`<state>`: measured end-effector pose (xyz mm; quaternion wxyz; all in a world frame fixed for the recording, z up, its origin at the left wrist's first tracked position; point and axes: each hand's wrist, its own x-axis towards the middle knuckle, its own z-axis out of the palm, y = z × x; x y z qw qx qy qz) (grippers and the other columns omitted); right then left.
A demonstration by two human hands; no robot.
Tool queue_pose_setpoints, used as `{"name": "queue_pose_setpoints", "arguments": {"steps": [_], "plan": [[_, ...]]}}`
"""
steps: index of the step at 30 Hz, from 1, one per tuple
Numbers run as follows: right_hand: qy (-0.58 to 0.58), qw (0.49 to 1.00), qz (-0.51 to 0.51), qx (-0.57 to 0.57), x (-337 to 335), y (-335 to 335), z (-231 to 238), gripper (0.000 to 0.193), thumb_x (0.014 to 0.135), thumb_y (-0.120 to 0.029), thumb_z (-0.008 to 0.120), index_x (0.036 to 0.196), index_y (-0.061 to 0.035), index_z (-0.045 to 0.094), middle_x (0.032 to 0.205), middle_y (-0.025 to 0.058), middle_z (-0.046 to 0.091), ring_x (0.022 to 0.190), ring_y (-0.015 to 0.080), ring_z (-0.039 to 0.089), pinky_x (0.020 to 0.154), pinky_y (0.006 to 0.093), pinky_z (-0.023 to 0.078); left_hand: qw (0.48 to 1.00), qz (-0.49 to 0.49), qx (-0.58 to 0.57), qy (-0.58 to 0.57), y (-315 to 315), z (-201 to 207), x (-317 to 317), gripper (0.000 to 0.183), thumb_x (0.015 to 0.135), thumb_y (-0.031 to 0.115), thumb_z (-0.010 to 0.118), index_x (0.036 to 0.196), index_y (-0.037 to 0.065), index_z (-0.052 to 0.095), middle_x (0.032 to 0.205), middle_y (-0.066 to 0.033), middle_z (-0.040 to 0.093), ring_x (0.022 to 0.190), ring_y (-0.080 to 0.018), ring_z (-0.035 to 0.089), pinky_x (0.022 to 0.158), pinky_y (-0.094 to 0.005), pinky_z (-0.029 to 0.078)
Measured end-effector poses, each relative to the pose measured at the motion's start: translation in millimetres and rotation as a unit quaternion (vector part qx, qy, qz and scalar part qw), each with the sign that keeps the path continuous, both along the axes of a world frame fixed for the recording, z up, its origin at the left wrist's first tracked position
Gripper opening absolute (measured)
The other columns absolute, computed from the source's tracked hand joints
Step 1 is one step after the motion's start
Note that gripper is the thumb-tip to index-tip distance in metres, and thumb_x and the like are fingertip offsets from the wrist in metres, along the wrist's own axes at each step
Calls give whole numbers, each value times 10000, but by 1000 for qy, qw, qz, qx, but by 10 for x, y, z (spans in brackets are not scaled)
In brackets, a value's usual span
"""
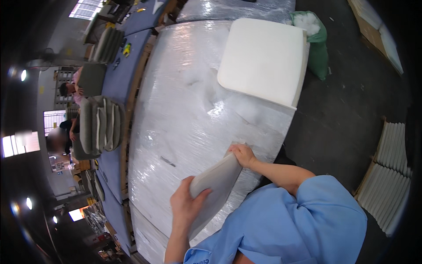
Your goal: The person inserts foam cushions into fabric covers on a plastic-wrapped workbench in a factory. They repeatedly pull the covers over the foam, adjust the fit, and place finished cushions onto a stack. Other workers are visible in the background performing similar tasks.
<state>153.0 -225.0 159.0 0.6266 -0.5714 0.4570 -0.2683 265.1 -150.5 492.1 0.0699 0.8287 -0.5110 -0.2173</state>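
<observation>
A pale foam cushion pad (215,187) is tilted up on edge close to my body. My left hand (187,202) grips its left side, thumb over the near face and fingers behind. At its far corner my right hand (243,155) is closed round the edge, with the fingertips partly hidden. Under the pad spreads a table wrapped in shiny clear plastic film (176,119). Beyond my hands, a larger white foam cushion (263,57) with rounded corners lies flat at the table's far right.
A green sack (318,53) with white fibre stuffing stands off the table's far right corner. Stacked white pads (387,176) sit on the floor at right. To the left, two people work by blue-topped tables (127,75) bearing grey-green cushions (101,125). White fluff lies on the film.
</observation>
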Motion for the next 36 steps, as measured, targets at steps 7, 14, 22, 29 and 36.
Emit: {"name": "queue_pose_setpoints", "arguments": {"steps": [7, 14, 22, 29, 36], "plan": [[-86, 983, -155, -56, 571, -746, 988, 562, 1112, -438, 389, 1512, -51, 470, 1359, 183, 616, 1286, 299, 544, 1128, 391, 386, 937, 167, -303, 54, 996, 943, 530, 508, 764, 48, 866, 1207, -8, 624, 1011, -102, 721, 909, -179, 685, 823, -321, 555], [-337, 940, -39, 26, 1145, -983, 1987, 617, 1125, -478, 342, 1397, 32, 561, 1345, 114, 616, 1239, 197, 536, 1109, 306, 378, 853, 229, -450, 132, 1807, 228, 62, 602, 781, 46, 871, 1297, -15, 568, 1200, -129, 646, 1075, -200, 644, 957, -346, 524], [-209, 972, 76, 74, 1291, -654, 2089, 588, 1114, -446, 427, 1418, 42, 552, 1375, 122, 624, 1275, 196, 548, 1123, 315, 379, 931, 139, -306, 142, 1678, -328, -166, 561, 1024, 81, 566, 1544, -42, 394, 1484, -225, 533, 1361, -288, 537, 1140, -357, 402], [-270, 962, 43, -10, 1272, -664, 2215, 612, 1113, -402, 428, 1562, 11, 382, 1544, 148, 483, 1420, 234, 440, 1186, 329, 318, 878, 100, -306, 354, 1149, -342, -55, 659, 1088, 160, 449, 1643, -15, 140, 1705, -206, 196, 1582, -290, 188, 1266, -357, 167], [-254, 964, 74, -27, 1171, -731, 2288, 600, 1108, -381, 427, 1569, -1, 375, 1577, 161, 450, 1445, 237, 420, 1197, 329, 304, 889, 68, -312, 329, 855, -589, 118, 757, 1052, 175, 495, 1656, 11, 69, 1716, -199, 170, 1584, -295, 183, 1266, -357, 165]]}}
